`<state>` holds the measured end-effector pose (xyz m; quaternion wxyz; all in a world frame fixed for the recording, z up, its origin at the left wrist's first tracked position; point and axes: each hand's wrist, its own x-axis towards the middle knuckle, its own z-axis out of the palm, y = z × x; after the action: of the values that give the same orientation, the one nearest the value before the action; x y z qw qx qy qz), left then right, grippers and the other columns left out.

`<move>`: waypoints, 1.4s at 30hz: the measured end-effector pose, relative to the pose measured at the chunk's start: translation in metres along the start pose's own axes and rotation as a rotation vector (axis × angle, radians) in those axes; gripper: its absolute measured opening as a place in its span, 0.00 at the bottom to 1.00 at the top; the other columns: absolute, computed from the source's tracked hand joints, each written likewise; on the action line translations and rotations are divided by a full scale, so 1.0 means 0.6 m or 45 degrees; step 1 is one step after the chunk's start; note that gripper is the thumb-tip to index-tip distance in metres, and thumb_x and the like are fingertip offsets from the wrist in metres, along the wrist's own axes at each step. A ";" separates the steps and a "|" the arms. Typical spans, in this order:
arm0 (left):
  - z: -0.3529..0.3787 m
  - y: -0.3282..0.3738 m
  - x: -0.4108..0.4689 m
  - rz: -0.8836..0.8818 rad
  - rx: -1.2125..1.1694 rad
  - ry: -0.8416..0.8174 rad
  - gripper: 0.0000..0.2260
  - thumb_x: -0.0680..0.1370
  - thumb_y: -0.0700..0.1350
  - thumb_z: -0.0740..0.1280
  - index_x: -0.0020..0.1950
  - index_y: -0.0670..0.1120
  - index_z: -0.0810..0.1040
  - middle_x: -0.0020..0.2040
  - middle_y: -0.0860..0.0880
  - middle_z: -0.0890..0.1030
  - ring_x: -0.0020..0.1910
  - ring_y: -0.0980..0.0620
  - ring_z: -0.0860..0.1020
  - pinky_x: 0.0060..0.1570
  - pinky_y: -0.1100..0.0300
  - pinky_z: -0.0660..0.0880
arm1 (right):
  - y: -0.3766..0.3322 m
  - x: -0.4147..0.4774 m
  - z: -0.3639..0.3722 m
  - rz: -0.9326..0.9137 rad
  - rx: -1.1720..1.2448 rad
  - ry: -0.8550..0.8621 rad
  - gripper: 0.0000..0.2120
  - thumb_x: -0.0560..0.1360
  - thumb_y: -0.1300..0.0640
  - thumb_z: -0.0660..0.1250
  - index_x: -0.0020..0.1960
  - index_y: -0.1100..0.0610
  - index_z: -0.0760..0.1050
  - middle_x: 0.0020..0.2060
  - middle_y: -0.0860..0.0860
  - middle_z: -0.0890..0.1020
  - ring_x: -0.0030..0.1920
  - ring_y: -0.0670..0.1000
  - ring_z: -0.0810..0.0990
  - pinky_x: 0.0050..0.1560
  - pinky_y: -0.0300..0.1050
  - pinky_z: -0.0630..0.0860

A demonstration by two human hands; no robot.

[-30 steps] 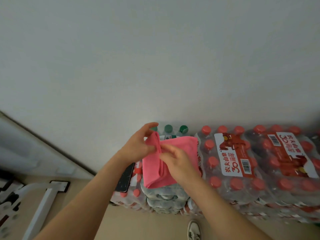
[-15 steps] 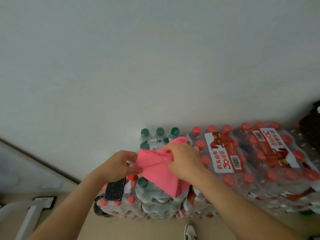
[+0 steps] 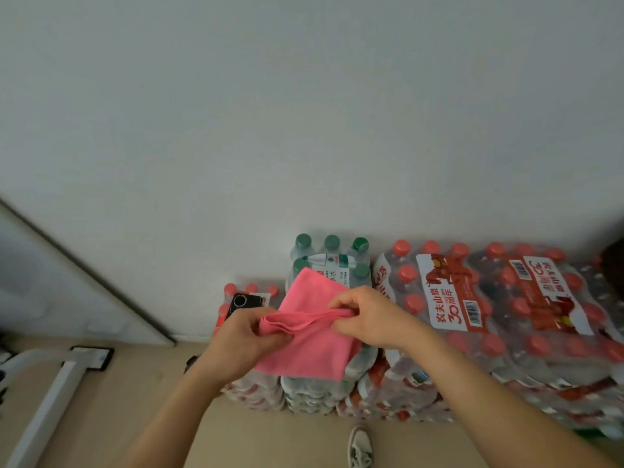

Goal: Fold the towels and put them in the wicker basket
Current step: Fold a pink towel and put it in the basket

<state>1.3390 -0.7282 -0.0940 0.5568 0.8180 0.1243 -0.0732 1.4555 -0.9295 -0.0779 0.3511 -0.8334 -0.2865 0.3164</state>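
A pink towel (image 3: 312, 346) is held in the air over stacked packs of bottled water. It is folded, with a bunched fold line running between my two hands. My left hand (image 3: 243, 339) grips the towel's left end, fingers curled round the layers. My right hand (image 3: 371, 315) pinches the right end of the same fold. One flap stands up behind the fold, another hangs below it. No wicker basket shows in this view.
Shrink-wrapped packs of red-capped bottles (image 3: 472, 315) and green-capped bottles (image 3: 332, 261) stand against a white wall. A black phone (image 3: 244, 303) lies on a lower pack at the left. A white frame (image 3: 50, 393) crosses the beige floor. A shoe (image 3: 360, 447) is below.
The towel has been lifted off the green-capped pack and folded along a line between both hands. My left hand has moved down and right; the view has shifted left.
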 end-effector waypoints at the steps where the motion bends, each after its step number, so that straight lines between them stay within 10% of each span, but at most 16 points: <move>1: 0.003 0.005 0.004 0.005 0.008 0.018 0.06 0.73 0.42 0.72 0.46 0.53 0.85 0.35 0.50 0.82 0.34 0.60 0.75 0.41 0.59 0.72 | 0.007 0.002 -0.001 0.010 0.017 0.003 0.04 0.71 0.60 0.68 0.43 0.54 0.81 0.32 0.48 0.78 0.33 0.42 0.73 0.39 0.43 0.72; 5: -0.001 0.012 0.027 -0.102 0.054 0.035 0.07 0.77 0.48 0.66 0.48 0.48 0.81 0.32 0.52 0.75 0.27 0.52 0.77 0.29 0.52 0.74 | 0.026 0.005 -0.003 0.051 -0.003 0.108 0.04 0.73 0.52 0.67 0.42 0.51 0.79 0.38 0.50 0.82 0.39 0.49 0.80 0.44 0.51 0.76; 10: 0.017 0.029 0.105 0.059 0.372 0.156 0.07 0.79 0.45 0.63 0.52 0.49 0.80 0.46 0.53 0.82 0.46 0.54 0.78 0.42 0.70 0.70 | 0.028 0.007 0.011 0.075 -0.321 0.413 0.13 0.78 0.50 0.62 0.39 0.56 0.69 0.32 0.48 0.75 0.33 0.47 0.72 0.33 0.43 0.66; 16: 0.033 0.040 0.143 0.054 0.628 0.103 0.08 0.80 0.48 0.61 0.57 0.52 0.77 0.47 0.53 0.81 0.47 0.52 0.76 0.46 0.57 0.69 | 0.031 0.021 0.029 0.176 -0.469 0.620 0.10 0.75 0.51 0.61 0.38 0.54 0.64 0.32 0.46 0.70 0.33 0.49 0.70 0.29 0.41 0.60; 24: 0.053 0.043 0.160 -0.001 0.836 0.191 0.11 0.78 0.53 0.63 0.37 0.52 0.69 0.35 0.54 0.74 0.40 0.48 0.74 0.40 0.54 0.70 | 0.041 0.036 0.026 0.228 -0.446 0.637 0.05 0.74 0.57 0.63 0.44 0.55 0.66 0.37 0.48 0.73 0.38 0.52 0.74 0.34 0.44 0.68; 33: 0.053 0.036 0.160 0.203 0.883 0.192 0.15 0.75 0.45 0.65 0.61 0.50 0.76 0.52 0.48 0.79 0.53 0.47 0.76 0.50 0.57 0.70 | 0.049 0.022 0.033 0.163 -0.730 0.708 0.08 0.76 0.54 0.63 0.54 0.52 0.74 0.50 0.48 0.78 0.52 0.51 0.74 0.54 0.49 0.70; 42: 0.049 0.053 0.183 0.181 0.917 0.126 0.10 0.78 0.47 0.64 0.57 0.50 0.81 0.54 0.52 0.81 0.53 0.51 0.77 0.49 0.62 0.68 | 0.044 0.030 0.005 0.233 -0.677 0.556 0.03 0.77 0.54 0.63 0.49 0.52 0.73 0.47 0.48 0.78 0.49 0.52 0.76 0.53 0.51 0.69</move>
<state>1.4537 -0.7534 -0.1046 0.2304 0.9706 0.0602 -0.0338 1.4714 -0.9314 -0.1057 0.1449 -0.9659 -0.2011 0.0753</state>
